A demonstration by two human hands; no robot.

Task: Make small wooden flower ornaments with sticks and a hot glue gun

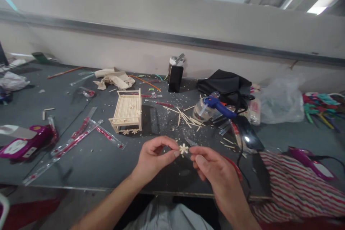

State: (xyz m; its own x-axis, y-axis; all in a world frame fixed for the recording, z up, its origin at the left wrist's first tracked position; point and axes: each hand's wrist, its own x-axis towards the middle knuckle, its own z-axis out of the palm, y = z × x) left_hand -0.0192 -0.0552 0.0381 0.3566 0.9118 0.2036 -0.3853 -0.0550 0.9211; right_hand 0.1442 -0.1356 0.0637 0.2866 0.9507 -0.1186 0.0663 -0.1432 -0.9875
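Over the front of the dark table, my left hand is closed, its thumb and forefinger pinching a small pale flower made of short wooden sticks. Just to the flower's right is my right hand, with fingers drawn together and the index fingertip at or very near a petal. Whether those fingers hold anything is too small to make out. Beyond my left hand stands a miniature bed-like frame of thin wooden sticks, with similar little flowers along its lower front edge.
Loose wooden sticks and shavings lie past my hands. A blue glue gun rests by a clear jar. A phone stands upright at the back. Red-and-clear plastic wrappers lie left; striped cloth covers the right front edge.
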